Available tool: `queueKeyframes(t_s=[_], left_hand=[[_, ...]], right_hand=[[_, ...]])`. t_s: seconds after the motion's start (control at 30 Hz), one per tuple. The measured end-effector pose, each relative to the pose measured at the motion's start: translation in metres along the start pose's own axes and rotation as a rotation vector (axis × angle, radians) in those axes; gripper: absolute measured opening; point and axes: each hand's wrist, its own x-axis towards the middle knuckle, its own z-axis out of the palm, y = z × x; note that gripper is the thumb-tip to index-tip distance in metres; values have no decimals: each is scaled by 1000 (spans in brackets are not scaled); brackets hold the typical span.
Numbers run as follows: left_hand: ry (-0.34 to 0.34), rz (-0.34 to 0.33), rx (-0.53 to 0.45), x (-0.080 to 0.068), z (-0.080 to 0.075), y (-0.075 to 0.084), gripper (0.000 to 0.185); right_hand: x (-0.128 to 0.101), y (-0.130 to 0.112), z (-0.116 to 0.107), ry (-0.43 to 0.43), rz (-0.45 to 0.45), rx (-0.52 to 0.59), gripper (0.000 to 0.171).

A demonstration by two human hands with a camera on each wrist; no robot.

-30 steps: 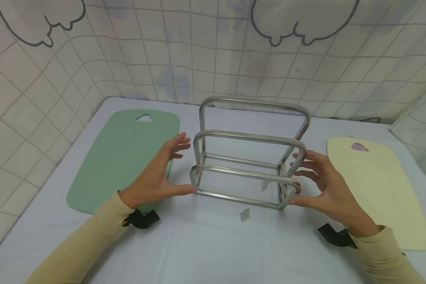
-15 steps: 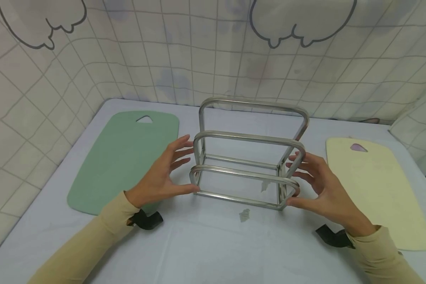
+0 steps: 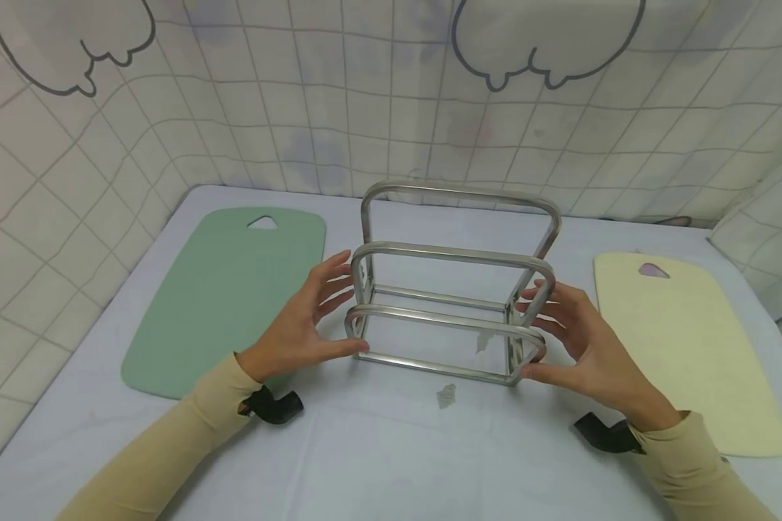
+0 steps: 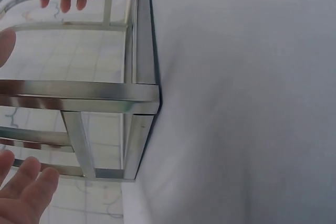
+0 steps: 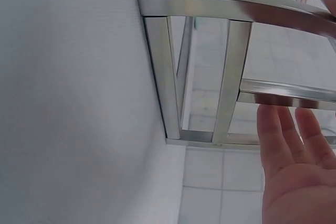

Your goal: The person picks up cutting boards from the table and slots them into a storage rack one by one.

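A shiny metal rack (image 3: 443, 317), made of three upright loops on a rectangular base, stands on the white cloth in the middle of the head view. My left hand (image 3: 293, 333) is at its left end, thumb tip by the front lower corner, fingers relaxed along the side. On the opposite end, my right hand (image 3: 589, 354) has its thumb near the front corner and its fingers by the middle loop. In the right wrist view, the fingertips (image 5: 266, 114) meet a side bar of the rack. The left wrist view shows loosely bent fingers (image 4: 31, 190) close to the bars.
A green cutting board (image 3: 228, 297) lies flat to the left, partly behind the left hand. To the right is a cream cutting board (image 3: 684, 347). A gridded cloth backdrop (image 3: 378, 94) rises behind the table. Black wrist pieces (image 3: 275, 407) hang under both forearms.
My left hand has come slightly right, nearer the rack's end. The right hand has edged left toward the other end. The rack stays in its place; the whole view has shifted a little.
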Motion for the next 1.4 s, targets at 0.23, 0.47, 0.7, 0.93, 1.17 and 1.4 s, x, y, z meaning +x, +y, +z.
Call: queueKeyframes(t_s=[0.23,0.47,0.7,0.93,1.17,1.4], left_hand=[[-29,34,-67,-1,4,-5,116],[-51,54,-93,-1,5,-8,112],[-65,15,-96,-1,5,-6,110],[-67,21,-128,-1,3,-6,110],[-75,20,-150,-1,2,-9,108],[-89,-19,-156,-3,0,-11,97]], right_hand=[[1,9,0,-32,-103,84,109],[0,12,0,-46,-132,111,108],[-1,13,0,-76,-129,148,105],[1,15,0,-108,-150,165,104],[-3,13,-2,-43,-102,173,104],[-4,15,-2,-25,-55,193,104]])
